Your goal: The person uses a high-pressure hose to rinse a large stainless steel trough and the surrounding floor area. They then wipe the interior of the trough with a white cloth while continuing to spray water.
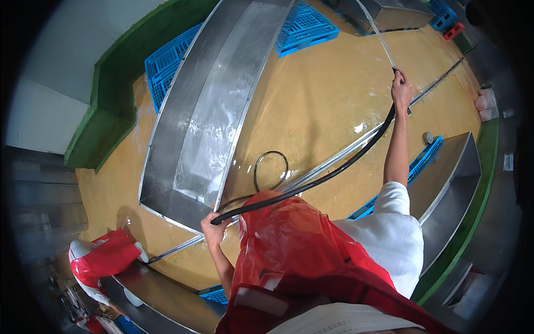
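Wet tan floor (311,111) spreads under us, edged at ten o'clock by a green kerb (125,83). We have one black hose (283,196) between our hands, running in a sagging curve from seven o'clock, across the front of our red apron (300,239), up to two o'clock. Our right hand (401,88), arm stretched out, is curled firmly round its far end, and a thin stream of water (382,39) leaves it toward a steel container (397,15) at one o'clock. Our left hand (213,228) is wrapped round the hose at seven o'clock, just beside the near end of a long steel trough (217,111); we cannot tell whether it touches the rim. That trough leans from seven o'clock toward twelve, its inside shiny. One blue pallet (306,28) shows just past twelve, another beyond the trough's far side between ten and eleven. A dark loop of hose (271,153) lies on the floor near the middle. At three o'clock we see another steel trough (453,183), and at eight a co-worker (105,261) in a red apron bends over.
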Motion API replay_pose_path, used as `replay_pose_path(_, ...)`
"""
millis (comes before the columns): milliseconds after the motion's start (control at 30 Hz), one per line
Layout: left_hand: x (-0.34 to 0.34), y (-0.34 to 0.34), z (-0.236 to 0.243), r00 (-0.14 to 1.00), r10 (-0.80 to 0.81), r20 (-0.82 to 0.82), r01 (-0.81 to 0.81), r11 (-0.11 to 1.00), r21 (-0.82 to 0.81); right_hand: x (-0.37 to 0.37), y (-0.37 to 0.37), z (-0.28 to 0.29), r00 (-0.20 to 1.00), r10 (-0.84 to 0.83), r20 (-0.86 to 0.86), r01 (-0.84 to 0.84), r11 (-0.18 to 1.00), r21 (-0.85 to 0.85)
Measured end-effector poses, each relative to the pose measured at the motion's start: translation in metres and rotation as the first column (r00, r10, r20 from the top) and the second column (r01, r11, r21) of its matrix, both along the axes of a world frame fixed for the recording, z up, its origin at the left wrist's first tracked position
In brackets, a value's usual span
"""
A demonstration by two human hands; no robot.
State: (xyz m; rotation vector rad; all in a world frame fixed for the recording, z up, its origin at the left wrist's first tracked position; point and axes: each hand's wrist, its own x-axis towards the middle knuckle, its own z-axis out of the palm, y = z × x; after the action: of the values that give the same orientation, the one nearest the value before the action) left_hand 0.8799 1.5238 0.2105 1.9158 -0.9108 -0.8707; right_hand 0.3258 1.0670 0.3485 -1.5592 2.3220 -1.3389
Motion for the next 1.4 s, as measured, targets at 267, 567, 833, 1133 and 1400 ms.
replay_pose_path(267, -0.002, 0.037, 0.016, 0.999, 0.004, 0.032, -0.007, 0.997, 0.077, 0.049, 0.032, -0.128, 0.947, 0.313, -0.072, -0.272, 0.901, 0.338)
replay_pose_path(567, -0.003, 0.107, 0.016, 0.974, 0.197, -0.111, -0.188, 0.978, 0.087, 0.16, 0.127, -0.214, 0.736, 0.676, 0.04, -0.586, 0.606, 0.539)
replay_pose_path(833, 0.04, 0.218, -0.015, 0.969, 0.236, -0.07, -0.225, 0.965, 0.136, 0.21, 0.192, -0.252, 0.69, 0.72, 0.081, -0.616, 0.525, 0.587)
replay_pose_path(1133, 0.108, 0.447, -0.083, 0.713, 0.562, -0.419, -0.598, 0.8, 0.056, 0.166, 0.27, -0.255, 0.847, -0.048, 0.529, -0.385, 0.63, 0.674)
replay_pose_path(1400, 0.239, 0.578, -0.058, 0.47, 0.831, -0.296, -0.882, 0.453, -0.13, 0.306, 0.371, -0.22, 0.394, -0.3, 0.869, -0.659, 0.566, 0.494)
